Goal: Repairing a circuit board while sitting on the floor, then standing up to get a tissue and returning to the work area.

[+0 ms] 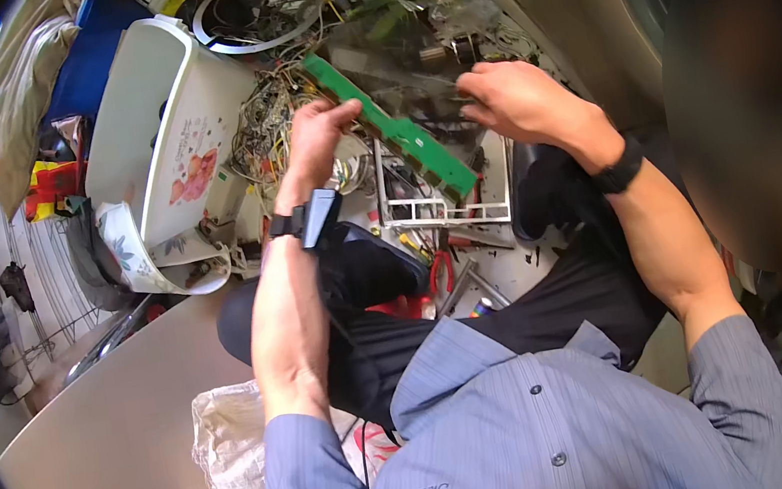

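My left hand [324, 136] is closed round the edge of a long, narrow green circuit board [406, 139], thumb on its upper face. The board slants from upper left to lower right in front of me. Beyond it spreads a dark, see-through thin sheet [411, 74]. The fingers of my right hand [516, 96] are pinched together at that sheet's right side, apart from the board. Below the board, a white open frame [422, 214] lies between my feet. A tool with red handles [440, 272] is on the floor nearer to me.
A large white plastic tub [217, 129] lies tipped at the left, beside a smaller white container [181, 261]. Tangled wires [276, 120] and a metal ring [230, 46] lie among scrap ahead. A white sack [230, 451] is by my left side.
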`<state>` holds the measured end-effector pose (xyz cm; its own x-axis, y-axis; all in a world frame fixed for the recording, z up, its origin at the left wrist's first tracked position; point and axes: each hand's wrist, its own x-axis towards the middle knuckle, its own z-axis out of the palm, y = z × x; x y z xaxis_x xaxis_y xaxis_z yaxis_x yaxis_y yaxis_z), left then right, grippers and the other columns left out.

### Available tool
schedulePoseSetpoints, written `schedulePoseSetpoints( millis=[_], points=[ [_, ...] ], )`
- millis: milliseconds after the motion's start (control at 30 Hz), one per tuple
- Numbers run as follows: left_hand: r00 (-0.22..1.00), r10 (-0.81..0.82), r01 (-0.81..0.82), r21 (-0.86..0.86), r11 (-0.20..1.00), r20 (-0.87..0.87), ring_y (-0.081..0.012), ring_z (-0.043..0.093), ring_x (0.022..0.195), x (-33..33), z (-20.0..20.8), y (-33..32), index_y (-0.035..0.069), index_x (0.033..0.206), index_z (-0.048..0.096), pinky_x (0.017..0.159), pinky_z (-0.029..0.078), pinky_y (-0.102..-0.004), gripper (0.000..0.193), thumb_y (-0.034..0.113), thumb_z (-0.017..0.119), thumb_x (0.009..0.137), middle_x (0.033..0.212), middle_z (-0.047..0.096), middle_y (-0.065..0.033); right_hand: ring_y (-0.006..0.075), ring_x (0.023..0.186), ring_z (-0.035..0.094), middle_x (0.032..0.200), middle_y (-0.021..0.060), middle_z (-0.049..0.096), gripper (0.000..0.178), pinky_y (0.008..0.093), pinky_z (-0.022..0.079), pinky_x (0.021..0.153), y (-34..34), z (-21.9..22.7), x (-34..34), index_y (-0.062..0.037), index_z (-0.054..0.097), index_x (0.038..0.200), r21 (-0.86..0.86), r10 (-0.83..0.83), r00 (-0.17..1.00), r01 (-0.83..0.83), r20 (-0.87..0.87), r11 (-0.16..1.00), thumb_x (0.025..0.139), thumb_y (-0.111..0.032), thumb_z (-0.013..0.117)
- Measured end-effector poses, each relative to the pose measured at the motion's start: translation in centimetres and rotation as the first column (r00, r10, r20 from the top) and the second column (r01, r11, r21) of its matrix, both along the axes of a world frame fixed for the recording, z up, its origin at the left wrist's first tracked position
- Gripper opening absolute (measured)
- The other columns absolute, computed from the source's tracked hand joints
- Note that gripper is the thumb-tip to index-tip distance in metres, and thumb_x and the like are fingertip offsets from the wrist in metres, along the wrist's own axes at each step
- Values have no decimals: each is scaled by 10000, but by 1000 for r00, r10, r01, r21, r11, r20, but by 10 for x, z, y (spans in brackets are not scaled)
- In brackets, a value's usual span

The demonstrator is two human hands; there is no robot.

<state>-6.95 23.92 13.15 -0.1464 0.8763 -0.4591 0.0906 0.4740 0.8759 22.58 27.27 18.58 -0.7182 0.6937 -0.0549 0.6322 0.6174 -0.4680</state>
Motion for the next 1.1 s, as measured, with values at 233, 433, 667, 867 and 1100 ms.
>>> schedulePoseSetpoints(
  millis=[233,433,667,867,1100],
  points=[
    [950,4,-43,119,992,311,-67,508,599,-22,70,-29,22,858,693,565,393,-245,136,127,780,859,711,606,15,404,1006,626,1077,219,634,474,465,522,876,12,5,2,5,617,1143,361,-226,944,303,-240,882,877,-377,703],
    [898,14,-128,231,965,439,-67,553,625,-31,102,-49,23,960,720,586,452,-224,124,100,763,874,795,679,-13,146,833,662,1006,107,704,671,298,521,742,16,41,8,55,558,1320,-467,-570,742,388,-353,795,881,-418,741],
    [978,35,-81,221,972,205,-79,560,676,-49,78,-37,9,974,727,607,432,-235,239,216,793,872,792,674,-12,66,699,563,779,0,641,340,262,437,604,25,61,9,2,718,959,-396,-416,787,239,-456,887,869,-325,739],
    [960,134,-83,207,975,-245,-94,535,721,-54,67,-30,-2,969,718,648,418,-275,390,362,797,855,805,643,-8,135,753,609,794,81,661,292,294,482,731,24,86,-34,29,689,984,-220,-291,873,219,-392,951,887,-246,673],
    [870,79,-71,34,997,-486,-166,548,704,-48,90,-25,-24,839,656,661,425,-306,364,333,704,785,752,601,-55,247,783,676,789,151,676,295,359,514,734,39,63,-38,23,711,917,-260,-354,840,264,-410,929,845,-262,684]
  ],
)
